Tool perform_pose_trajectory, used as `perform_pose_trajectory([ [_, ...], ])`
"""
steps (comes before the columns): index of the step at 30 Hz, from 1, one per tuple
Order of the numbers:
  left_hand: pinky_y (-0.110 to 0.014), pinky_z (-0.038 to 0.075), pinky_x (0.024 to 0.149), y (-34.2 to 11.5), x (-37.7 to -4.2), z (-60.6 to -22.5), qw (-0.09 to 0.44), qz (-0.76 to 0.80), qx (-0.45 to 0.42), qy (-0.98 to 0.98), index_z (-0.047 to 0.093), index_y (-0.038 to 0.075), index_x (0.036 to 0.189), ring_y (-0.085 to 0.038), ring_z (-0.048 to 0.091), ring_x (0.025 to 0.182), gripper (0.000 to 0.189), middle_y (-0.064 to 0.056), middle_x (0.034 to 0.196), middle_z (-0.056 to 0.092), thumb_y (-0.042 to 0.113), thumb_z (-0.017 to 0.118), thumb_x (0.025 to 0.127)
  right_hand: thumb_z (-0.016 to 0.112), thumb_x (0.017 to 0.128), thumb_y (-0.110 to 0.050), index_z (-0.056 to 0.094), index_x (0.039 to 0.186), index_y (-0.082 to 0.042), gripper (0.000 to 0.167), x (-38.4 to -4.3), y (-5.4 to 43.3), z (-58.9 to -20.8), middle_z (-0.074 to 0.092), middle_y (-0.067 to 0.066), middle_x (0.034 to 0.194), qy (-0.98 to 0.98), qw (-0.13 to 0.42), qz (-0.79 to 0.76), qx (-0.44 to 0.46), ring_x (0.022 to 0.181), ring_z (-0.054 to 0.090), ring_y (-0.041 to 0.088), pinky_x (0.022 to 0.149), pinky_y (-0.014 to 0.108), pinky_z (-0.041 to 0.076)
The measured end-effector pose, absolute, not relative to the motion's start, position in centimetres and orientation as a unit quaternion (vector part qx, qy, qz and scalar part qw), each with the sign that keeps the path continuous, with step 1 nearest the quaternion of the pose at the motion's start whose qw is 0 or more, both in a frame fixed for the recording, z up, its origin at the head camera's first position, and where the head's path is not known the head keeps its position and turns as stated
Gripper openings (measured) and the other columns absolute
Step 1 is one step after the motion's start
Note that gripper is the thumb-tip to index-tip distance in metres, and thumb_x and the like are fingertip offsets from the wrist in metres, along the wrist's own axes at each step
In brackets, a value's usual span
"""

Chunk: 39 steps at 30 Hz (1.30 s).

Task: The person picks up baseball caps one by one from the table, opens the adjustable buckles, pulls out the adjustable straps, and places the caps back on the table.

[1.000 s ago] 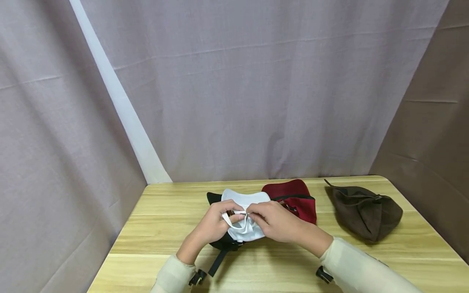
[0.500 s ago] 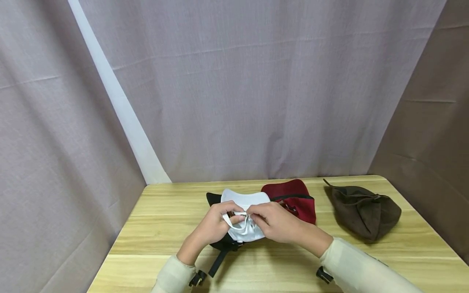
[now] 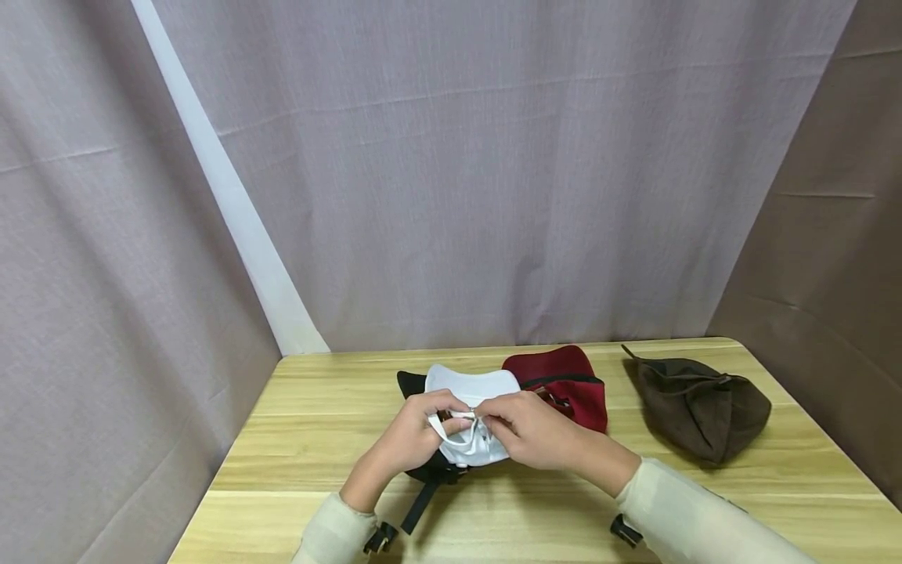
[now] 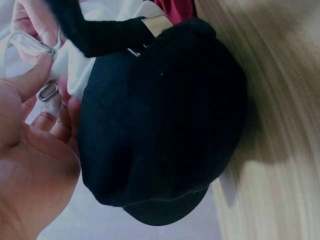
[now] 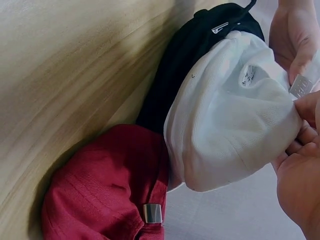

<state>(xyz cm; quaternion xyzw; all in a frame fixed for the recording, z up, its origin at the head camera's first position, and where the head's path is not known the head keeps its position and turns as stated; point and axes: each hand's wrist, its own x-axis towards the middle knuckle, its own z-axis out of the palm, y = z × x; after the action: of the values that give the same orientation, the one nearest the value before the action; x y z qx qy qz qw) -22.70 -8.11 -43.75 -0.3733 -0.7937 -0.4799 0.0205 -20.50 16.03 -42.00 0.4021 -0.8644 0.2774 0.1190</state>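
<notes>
A white baseball cap lies with its brim toward the far edge, and both hands work at its back strap. With thumb and index finger, my left hand pinches the looped white strap. The fingertips of my right hand meet it there, pinching the strap end by a flat metal buckle. In the left wrist view, a small oval metal ring shows below the left thumb. Partly under the white cap is a black cap, its loose strap hanging toward the front.
A dark red cap with a metal strap clasp lies just right of the white one. Farther right on the wooden table is a dark brown hat. Grey curtains hang behind the table.
Both hands stay at the same spot on the white cap's strap. Only slight shifts of the fingertips show; the other caps and the hat have not moved.
</notes>
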Motion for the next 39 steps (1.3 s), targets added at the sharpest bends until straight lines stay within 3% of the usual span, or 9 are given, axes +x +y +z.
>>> perform_pose_trajectory([
  [19, -0.021, 0.055, 0.076, -8.30, -22.61, -43.43, 0.025, -0.477, -0.377, -0.794, 0.082, 0.011, 0.104, -0.001, 0.063, 0.084, 0.011, -0.007, 0.095, 0.079, 0.017, 0.077, 0.096, 0.065, 0.101, -0.007, 0.079, 0.108, -0.019, 0.020, -20.32, 16.01, -42.03, 0.078, -0.010, 0.096, -0.866, 0.124, 0.278, 0.396, 0.079, 0.059, -0.002, 0.072, 0.018, 0.052],
  [28, -0.020, 0.054, 0.076, -8.23, -22.62, -43.45, 0.024, -0.474, -0.378, -0.795, 0.082, 0.013, 0.105, -0.002, 0.062, 0.084, 0.011, -0.006, 0.094, 0.078, 0.019, 0.077, 0.097, 0.067, 0.103, -0.014, 0.077, 0.108, -0.020, 0.013, -20.20, 16.15, -41.86, 0.076, -0.010, 0.092, -0.869, 0.109, 0.279, 0.394, 0.078, 0.057, -0.002, 0.071, 0.018, 0.050],
  [39, -0.021, 0.053, 0.078, -8.15, -22.59, -43.57, 0.014, -0.479, -0.377, -0.793, 0.082, 0.012, 0.108, -0.002, 0.062, 0.086, 0.013, -0.007, 0.099, 0.079, 0.019, 0.074, 0.100, 0.067, 0.102, -0.009, 0.076, 0.106, -0.019, 0.014, -20.05, 16.01, -41.77, 0.072, -0.009, 0.087, -0.869, 0.127, 0.263, 0.400, 0.077, 0.056, 0.000, 0.071, 0.019, 0.050],
])
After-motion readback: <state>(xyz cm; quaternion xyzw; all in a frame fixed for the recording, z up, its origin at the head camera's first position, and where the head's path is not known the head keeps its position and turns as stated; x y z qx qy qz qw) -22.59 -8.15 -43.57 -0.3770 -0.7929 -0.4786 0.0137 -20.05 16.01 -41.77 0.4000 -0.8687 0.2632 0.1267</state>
